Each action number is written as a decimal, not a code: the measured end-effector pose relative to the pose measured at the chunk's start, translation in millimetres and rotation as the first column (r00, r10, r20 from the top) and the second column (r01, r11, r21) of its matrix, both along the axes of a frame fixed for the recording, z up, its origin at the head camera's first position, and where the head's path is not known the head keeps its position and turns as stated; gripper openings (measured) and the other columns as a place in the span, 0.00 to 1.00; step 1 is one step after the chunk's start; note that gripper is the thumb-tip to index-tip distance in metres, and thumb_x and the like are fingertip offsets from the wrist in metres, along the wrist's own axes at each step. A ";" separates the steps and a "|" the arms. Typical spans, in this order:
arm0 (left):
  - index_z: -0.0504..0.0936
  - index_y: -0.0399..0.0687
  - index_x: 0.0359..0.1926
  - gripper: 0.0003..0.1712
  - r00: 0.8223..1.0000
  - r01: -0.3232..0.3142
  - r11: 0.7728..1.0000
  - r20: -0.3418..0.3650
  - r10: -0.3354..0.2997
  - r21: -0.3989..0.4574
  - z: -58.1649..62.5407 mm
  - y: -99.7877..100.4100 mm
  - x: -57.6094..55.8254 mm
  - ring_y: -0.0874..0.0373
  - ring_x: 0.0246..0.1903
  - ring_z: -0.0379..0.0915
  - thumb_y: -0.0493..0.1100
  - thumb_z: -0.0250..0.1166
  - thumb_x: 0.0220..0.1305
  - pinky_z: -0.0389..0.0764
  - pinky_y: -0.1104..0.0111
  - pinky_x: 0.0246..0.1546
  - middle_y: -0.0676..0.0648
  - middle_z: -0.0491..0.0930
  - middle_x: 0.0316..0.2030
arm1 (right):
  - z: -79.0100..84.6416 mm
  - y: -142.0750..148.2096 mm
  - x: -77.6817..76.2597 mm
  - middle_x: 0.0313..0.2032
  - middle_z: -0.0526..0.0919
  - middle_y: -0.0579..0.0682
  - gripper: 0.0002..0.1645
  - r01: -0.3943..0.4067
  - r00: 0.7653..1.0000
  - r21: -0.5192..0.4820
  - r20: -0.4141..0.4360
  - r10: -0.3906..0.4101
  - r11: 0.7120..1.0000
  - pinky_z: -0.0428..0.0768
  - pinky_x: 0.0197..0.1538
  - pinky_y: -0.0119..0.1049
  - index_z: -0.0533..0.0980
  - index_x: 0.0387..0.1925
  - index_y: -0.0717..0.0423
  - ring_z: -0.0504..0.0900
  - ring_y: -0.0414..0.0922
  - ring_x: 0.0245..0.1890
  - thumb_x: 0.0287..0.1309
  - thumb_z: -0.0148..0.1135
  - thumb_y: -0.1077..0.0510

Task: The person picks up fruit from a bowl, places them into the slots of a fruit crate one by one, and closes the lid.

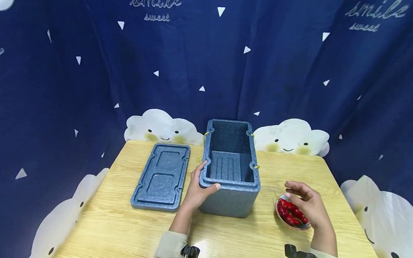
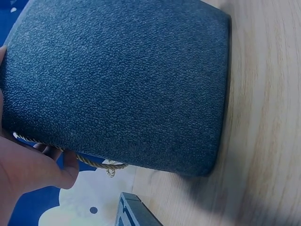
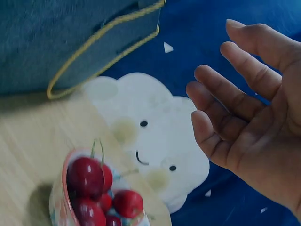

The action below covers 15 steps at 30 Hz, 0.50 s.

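Observation:
A dark blue foam box (image 1: 228,202) stands lidless on the table, its inside bare apart from ridges on the floor. My left hand (image 1: 195,191) grips its near left corner, thumb over the front rim and fingers along the left side. In the left wrist view the box's textured front wall (image 2: 122,84) fills much of the frame. Above a small patterned bowl (image 3: 57,202) hovers my right hand (image 1: 309,204), fingers loosely bent with nothing between them. Red cherries (image 1: 291,213) with thin stems lie in that bowl, to the right of the box.
The matching blue lid (image 1: 162,178) lies flat on the wooden table (image 1: 117,229), left of the box. Yellow cord loops (image 3: 77,54) hang at the box's sides. A dark blue curtain (image 1: 196,58) with white clouds surrounds the table's back and sides.

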State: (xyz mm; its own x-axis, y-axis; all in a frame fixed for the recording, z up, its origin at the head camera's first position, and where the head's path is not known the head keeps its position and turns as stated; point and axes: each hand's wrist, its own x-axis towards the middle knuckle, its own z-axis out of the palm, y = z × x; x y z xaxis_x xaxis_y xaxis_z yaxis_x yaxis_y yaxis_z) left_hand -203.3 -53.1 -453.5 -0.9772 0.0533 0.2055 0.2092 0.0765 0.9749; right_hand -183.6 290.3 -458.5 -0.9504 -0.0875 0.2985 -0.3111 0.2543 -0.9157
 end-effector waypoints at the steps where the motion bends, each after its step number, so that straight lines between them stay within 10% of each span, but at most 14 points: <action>1: 0.59 0.49 0.68 0.47 1.000 -0.002 1.000 -0.004 0.002 -0.005 0.3 -0.3 -0.3 0.42 0.59 0.54 0.37 0.72 0.48 0.57 0.51 0.57 0.37 0.55 0.62 | -0.9 2.4 1.5 0.45 0.79 0.43 0.20 0.007 1.000 -0.002 0.003 -0.007 1.000 0.77 0.39 0.27 0.70 0.50 0.75 0.77 0.40 0.44 0.56 0.60 0.70; 15: 0.59 0.49 0.68 0.47 1.000 0.010 1.000 -0.001 -0.011 -0.007 1.1 -1.2 1.0 0.41 0.59 0.54 0.37 0.71 0.48 0.57 0.49 0.57 0.36 0.54 0.62 | -35.8 27.3 16.7 0.43 0.81 0.38 0.23 0.076 0.982 -0.087 0.180 -0.059 0.993 0.76 0.40 0.26 0.72 0.54 0.65 0.78 0.34 0.42 0.56 0.63 0.66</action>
